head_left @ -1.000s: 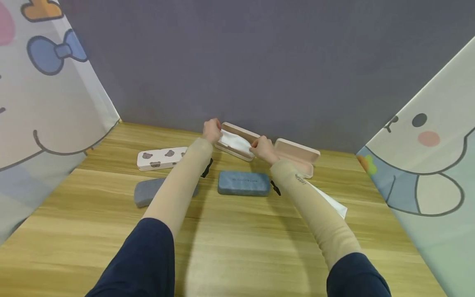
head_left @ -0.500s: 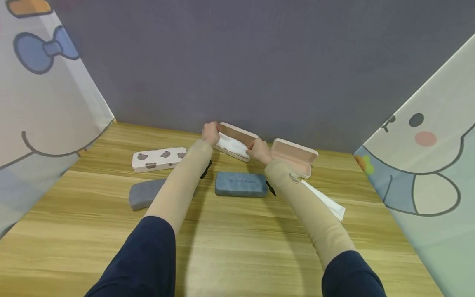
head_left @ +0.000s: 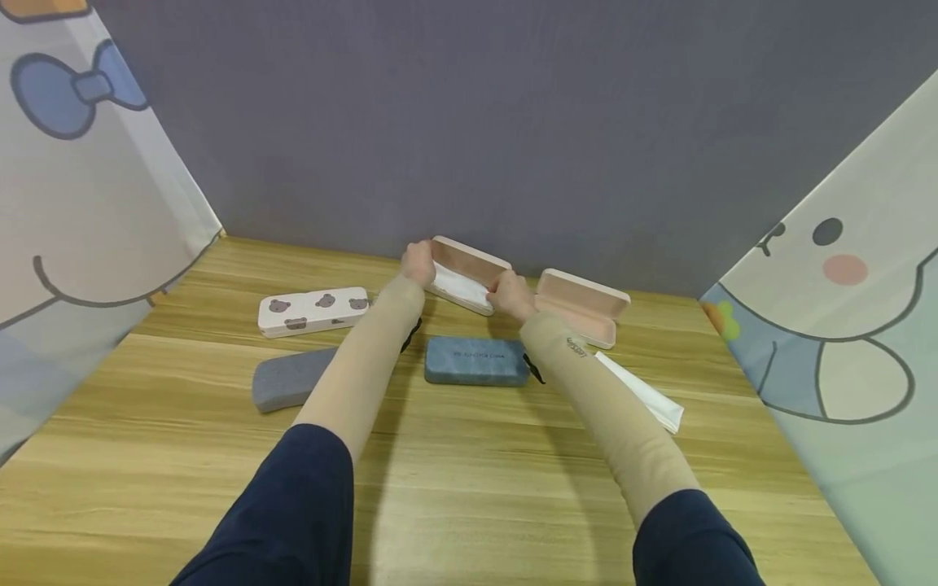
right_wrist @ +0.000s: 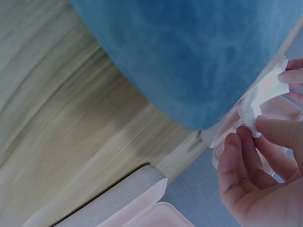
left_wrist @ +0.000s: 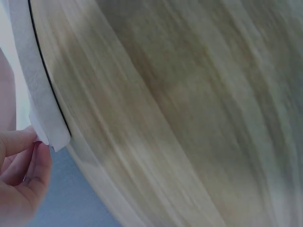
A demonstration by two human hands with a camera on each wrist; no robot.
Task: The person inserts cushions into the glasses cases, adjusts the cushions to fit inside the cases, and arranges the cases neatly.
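Observation:
Near the wall, a pale pink glasses case (head_left: 472,262) stands with its lid up. A white cloth (head_left: 458,285) lies along its inside, stretched between my two hands. My left hand (head_left: 418,263) pinches the cloth's left end; in the left wrist view, thumb and fingertips meet on it at the case's rim. With thumb and fingers, my right hand (head_left: 512,295) pinches the other end, which the right wrist view shows as cloth (right_wrist: 267,90) bunched at the fingertips. Part of the case is hidden behind both hands.
Right of it is a second opened pink case (head_left: 584,295), with a folded white cloth (head_left: 645,394) in front. A blue case (head_left: 476,360) lies between my forearms. A bear-print case (head_left: 311,312) and a grey case (head_left: 291,380), partly covered by my sleeve, are on the left.
Both hands have lowered slightly, and the white cloth sits deeper in the case than a second ago. The head view has shifted a little; the other cases have stayed put.

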